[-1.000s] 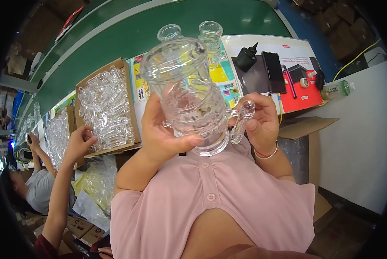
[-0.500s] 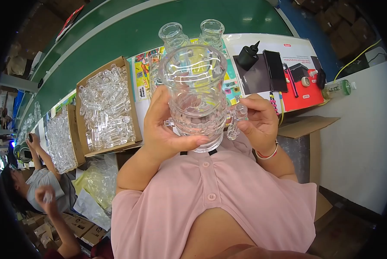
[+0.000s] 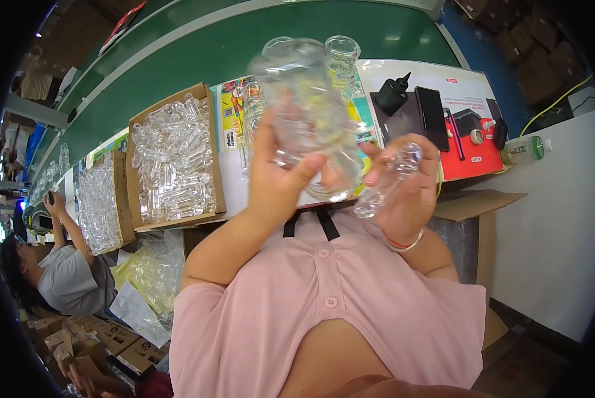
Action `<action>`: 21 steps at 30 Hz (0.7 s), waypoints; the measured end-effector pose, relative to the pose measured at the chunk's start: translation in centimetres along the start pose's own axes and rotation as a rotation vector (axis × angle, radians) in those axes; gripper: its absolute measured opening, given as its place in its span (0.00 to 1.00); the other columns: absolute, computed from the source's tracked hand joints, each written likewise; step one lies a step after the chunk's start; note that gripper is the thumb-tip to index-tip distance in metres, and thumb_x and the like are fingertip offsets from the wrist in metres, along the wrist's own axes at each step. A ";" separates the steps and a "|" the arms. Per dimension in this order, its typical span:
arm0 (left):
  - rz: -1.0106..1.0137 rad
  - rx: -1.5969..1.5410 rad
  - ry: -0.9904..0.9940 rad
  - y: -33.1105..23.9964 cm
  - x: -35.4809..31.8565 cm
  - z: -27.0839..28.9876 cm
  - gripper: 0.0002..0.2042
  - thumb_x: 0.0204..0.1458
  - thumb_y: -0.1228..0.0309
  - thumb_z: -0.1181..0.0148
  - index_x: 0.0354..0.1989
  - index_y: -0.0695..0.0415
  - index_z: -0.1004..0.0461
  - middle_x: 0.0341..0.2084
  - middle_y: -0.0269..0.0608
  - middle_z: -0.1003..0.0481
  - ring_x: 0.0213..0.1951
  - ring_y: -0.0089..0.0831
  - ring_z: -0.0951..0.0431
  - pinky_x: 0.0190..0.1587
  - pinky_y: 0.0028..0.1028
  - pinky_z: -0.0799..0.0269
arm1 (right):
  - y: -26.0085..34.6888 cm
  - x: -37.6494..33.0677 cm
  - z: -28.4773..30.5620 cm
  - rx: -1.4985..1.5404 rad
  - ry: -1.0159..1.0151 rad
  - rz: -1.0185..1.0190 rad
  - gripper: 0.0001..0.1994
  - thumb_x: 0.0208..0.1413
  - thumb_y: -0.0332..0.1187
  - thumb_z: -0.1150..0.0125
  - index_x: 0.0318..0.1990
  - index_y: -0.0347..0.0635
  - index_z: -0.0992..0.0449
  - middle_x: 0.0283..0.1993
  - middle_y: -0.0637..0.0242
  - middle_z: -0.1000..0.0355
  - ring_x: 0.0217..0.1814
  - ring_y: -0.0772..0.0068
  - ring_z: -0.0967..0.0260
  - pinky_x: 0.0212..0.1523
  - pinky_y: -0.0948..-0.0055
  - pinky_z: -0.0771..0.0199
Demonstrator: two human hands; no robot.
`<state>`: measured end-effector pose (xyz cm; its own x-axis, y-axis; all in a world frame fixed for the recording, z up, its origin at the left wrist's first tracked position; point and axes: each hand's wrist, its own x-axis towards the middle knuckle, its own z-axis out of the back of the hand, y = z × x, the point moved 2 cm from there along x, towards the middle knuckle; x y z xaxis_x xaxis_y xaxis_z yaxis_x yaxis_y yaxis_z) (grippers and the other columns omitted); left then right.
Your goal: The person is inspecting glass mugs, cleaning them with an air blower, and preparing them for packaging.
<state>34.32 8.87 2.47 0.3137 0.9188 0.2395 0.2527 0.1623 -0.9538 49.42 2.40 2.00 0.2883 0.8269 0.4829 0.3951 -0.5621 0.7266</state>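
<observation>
My left hand (image 3: 277,176) is closed round the side of a large clear vessel (image 3: 304,86) with a flared rim, held tilted and blurred by motion. Low on its right side, my right hand (image 3: 410,189) grips a clear knobbed stick-like piece (image 3: 393,179) that slants down toward the vessel; whether the two touch, I cannot tell. Behind stand similar clear vessels, one at the right (image 3: 342,63) and another at the left (image 3: 277,45), partly hidden by the held one.
Left of my hands, an open carton (image 3: 221,192) is heaped with clear pieces, with a second carton (image 3: 119,199) beyond. At right are a black squeeze bottle (image 3: 393,95), a phone (image 3: 432,118), a pen (image 3: 455,134) and a tape roll (image 3: 476,136). Co-workers sit at far left.
The vessel has tilted and its base has swung right. My right hand has drawn away from its side, the clear piece now showing along the fingers. My left hand has shifted right.
</observation>
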 end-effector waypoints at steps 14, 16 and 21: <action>0.326 -0.435 0.205 3.8 -2.0 -0.3 0.47 0.32 0.53 0.30 0.58 0.61 0.52 0.54 0.43 0.42 0.57 0.32 0.43 0.58 0.32 0.48 | -2.6 1.4 0.6 0.743 -0.163 -0.310 0.19 0.60 0.38 0.59 0.55 0.40 0.44 0.40 0.65 0.36 0.34 0.78 0.39 0.44 0.74 0.35; 0.487 -0.580 0.404 3.6 -2.4 -0.7 0.53 0.29 0.45 0.32 0.59 0.63 0.54 0.53 0.43 0.41 0.55 0.33 0.40 0.57 0.31 0.45 | -3.0 1.2 0.4 0.793 -0.188 -0.399 0.19 0.59 0.38 0.58 0.56 0.41 0.45 0.40 0.66 0.37 0.34 0.78 0.39 0.44 0.71 0.34; 0.449 -0.366 0.582 2.6 -2.6 -0.9 0.51 0.31 0.45 0.33 0.59 0.63 0.52 0.53 0.43 0.40 0.55 0.31 0.40 0.56 0.30 0.45 | -2.9 0.4 0.3 0.623 -0.214 -0.416 0.19 0.59 0.39 0.60 0.56 0.42 0.44 0.39 0.67 0.39 0.34 0.78 0.40 0.44 0.68 0.34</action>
<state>34.98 6.61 -0.49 0.8553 0.5181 0.0005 0.2408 -0.3967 -0.8858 48.69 4.36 -0.06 0.1453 0.9861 0.0800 0.9068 -0.1651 0.3878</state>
